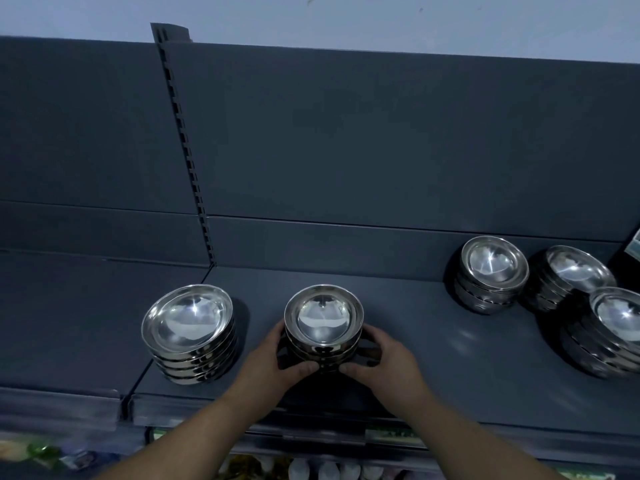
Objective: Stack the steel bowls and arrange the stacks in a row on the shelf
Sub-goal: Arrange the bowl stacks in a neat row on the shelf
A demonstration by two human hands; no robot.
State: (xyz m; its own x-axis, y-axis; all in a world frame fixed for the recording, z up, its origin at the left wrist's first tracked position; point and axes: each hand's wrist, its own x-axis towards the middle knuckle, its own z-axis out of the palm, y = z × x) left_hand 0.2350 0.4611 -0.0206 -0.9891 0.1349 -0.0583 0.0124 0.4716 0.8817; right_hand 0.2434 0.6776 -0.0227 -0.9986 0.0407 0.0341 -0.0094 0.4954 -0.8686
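Note:
A stack of shiny steel bowls (323,320) stands on the dark grey shelf (433,348), in the middle. My left hand (277,358) grips its left side and my right hand (384,358) its right side, thumbs meeting at the front near the base. A taller stack of steel bowls (190,327) stands apart to its left, near the shelf's front edge. Three more stacks sit at the right: one at the back (493,268), one behind at far right (578,271), and one nearer, cut by the frame edge (613,323).
The shelf's grey back panel (381,150) rises behind, with a slotted upright post (187,150) left of centre. A neighbouring shelf section (69,323) lies to the left. Blurred coloured goods (277,469) show on a lower shelf below the front edge.

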